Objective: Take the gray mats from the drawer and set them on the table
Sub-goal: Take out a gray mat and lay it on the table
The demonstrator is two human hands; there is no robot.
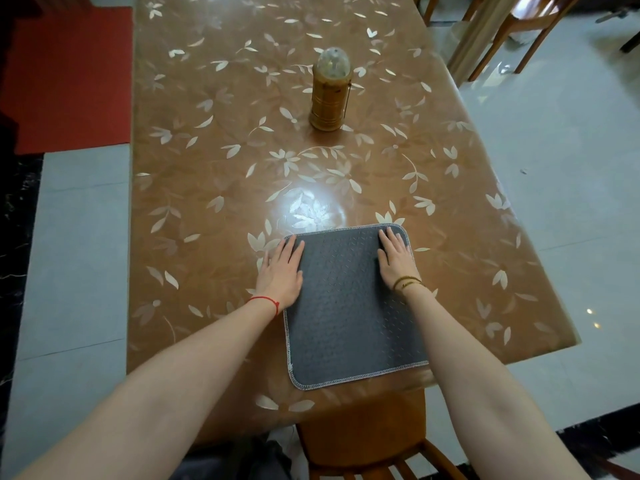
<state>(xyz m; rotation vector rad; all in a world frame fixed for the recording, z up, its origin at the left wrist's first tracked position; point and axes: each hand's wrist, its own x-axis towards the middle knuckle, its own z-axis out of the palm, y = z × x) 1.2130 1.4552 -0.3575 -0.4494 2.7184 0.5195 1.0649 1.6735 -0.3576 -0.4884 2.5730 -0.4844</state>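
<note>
A gray mat (346, 306) with white stitched edging lies flat on the brown leaf-patterned table (214, 188), near its front edge. My left hand (282, 271) rests flat with straight fingers on the mat's left edge, partly over the tabletop. Flat on the mat's far right part lies my right hand (394, 258), fingers straight and pointing away. No drawer is in view.
A golden lantern-like canister (330, 95) with a clear dome stands upright at the table's middle. A wooden chair (363, 441) is tucked under the front edge. More chairs (512, 29) stand at the far right; a red rug (69, 74) lies far left.
</note>
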